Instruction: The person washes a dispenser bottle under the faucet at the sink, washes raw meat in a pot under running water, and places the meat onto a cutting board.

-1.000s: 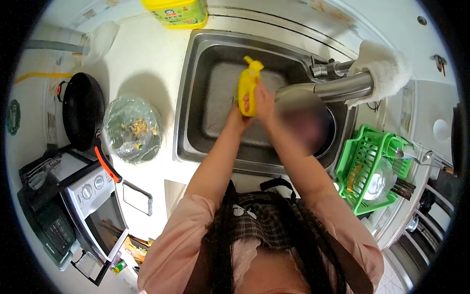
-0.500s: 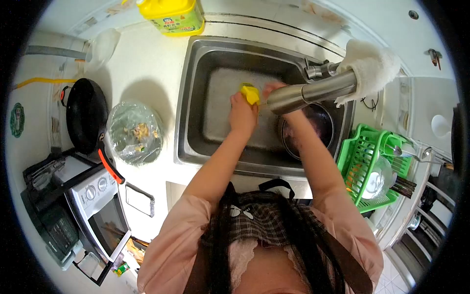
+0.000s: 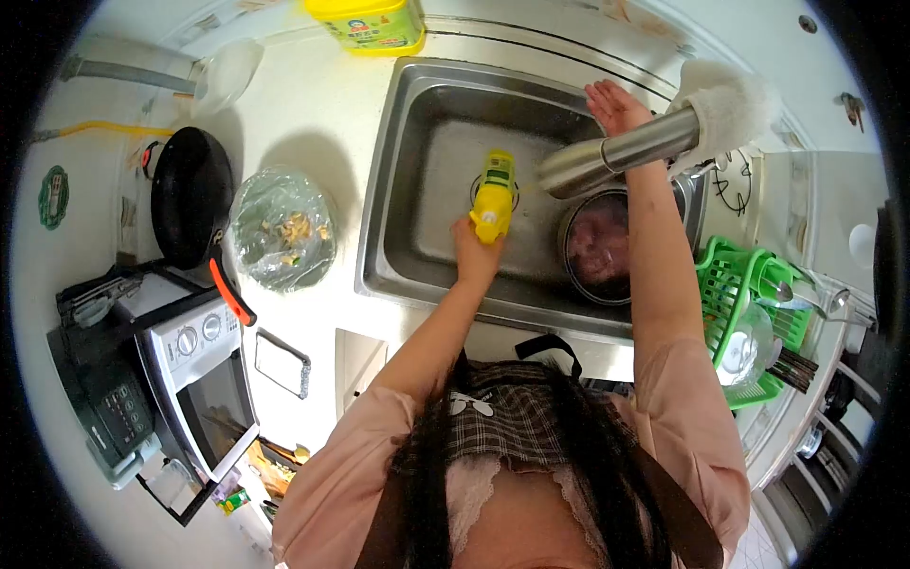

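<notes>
Work seems midway at the sink [image 3: 436,180], left hand [image 3: 477,248] gripping a bottle [image 3: 497,185], right hand [image 3: 618,104] open beyond the tap [image 3: 621,152], meat [image 3: 600,248] in a pot [image 3: 571,258].

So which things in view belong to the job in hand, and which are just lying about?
Likely in the job, judging by the hands:
yellow bottle, in the left hand
sink
faucet, near the right hand

Apparently just lying about:
frying pan
plastic bag with scraps
green rack
yellow jug
dark pot, untouched (less certain)
</notes>
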Demonstrator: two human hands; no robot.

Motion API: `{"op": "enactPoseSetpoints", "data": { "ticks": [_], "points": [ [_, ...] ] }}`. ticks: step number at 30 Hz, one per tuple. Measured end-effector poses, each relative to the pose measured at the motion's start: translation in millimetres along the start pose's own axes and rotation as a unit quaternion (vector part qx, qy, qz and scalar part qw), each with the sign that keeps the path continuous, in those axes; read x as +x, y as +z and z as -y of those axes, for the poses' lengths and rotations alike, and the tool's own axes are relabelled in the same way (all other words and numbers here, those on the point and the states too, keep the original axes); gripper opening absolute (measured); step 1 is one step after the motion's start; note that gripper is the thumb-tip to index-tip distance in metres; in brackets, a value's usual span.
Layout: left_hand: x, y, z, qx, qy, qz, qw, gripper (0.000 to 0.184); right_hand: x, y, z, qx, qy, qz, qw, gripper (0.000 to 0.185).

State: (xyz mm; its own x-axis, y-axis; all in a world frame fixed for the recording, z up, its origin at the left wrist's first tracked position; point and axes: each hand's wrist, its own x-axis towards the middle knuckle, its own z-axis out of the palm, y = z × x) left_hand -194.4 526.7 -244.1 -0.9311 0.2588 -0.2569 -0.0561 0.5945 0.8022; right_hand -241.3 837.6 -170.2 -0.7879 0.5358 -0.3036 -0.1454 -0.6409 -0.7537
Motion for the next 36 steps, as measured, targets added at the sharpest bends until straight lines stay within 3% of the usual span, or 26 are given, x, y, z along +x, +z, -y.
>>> {"op": "enactPoseSetpoints", "data": {
  "ticks": [1,3,6,8,10,13,18,20,24,26,29,31,32,34,36],
  "points": [
    [-3,-4,0,-0.001,0.0,-0.006,1.0,0.061,-8,10,1,-0.071,-0.03,-0.014,0.997,0.041],
    [-10,-10,-2,-0.017,-0.106,0.005,0.994,0.047,-20,6,-10,-0.12,-0.008,0.02,0.993,0.039],
    [-5,2,19,-0.028,-0.073,-0.032,0.996,0.038,-51,-9,-58,-0.273,0.008,0.063,0.96,0.029],
    [10,-7,-5,-0.06,-0.067,-0.013,0.996,0.038,-107,23,-71,-0.319,0.104,-0.029,0.942,0.019],
    [14,-23,-37,-0.087,-0.064,0.01,0.994,0.037,-138,16,-93,-0.286,0.16,0.004,0.945,0.02],
    [9,-51,-73,-0.098,0.002,0.007,0.995,0.035,-183,7,-109,-0.274,0.153,0.026,0.949,0.021],
    [4,-91,-99,-0.166,-0.06,-0.02,0.984,0.029,-223,-16,-129,-0.301,0.271,0.055,0.913,0.022],
    [6,-99,-105,-0.222,-0.03,-0.05,0.973,0.026,-231,-20,-125,-0.319,0.248,0.069,0.912,0.02],
    [21,-125,-128,-0.377,-0.049,-0.022,0.925,0.02,-235,-22,-125,-0.308,0.259,0.024,0.915,0.019],
    [25,-140,-143,-0.391,-0.033,-0.032,0.919,0.019,-237,-26,-123,-0.313,0.253,0.015,0.915,0.019],
    [41,-166,-158,-0.482,-0.041,-0.087,0.871,0.019,-240,-32,-117,-0.37,0.221,0.031,0.902,0.019],
    [63,-182,-153,-0.499,0.006,-0.076,0.863,0.02,-247,-42,-112,-0.428,0.081,0.015,0.9,0.017],
    [73,-190,-152,-0.499,0.005,-0.075,0.863,0.02,-248,-47,-107,-0.428,0.081,0.014,0.9,0.017],
    [90,-200,-153,-0.546,0.02,-0.045,0.836,0.02,-247,-56,-91,-0.614,-0.185,-0.031,0.767,0.018],
    [99,-201,-158,-0.557,0.015,-0.06,0.828,0.021,-242,-74,-78,-0.614,-0.176,-0.094,0.763,0.019]
  ]
}}
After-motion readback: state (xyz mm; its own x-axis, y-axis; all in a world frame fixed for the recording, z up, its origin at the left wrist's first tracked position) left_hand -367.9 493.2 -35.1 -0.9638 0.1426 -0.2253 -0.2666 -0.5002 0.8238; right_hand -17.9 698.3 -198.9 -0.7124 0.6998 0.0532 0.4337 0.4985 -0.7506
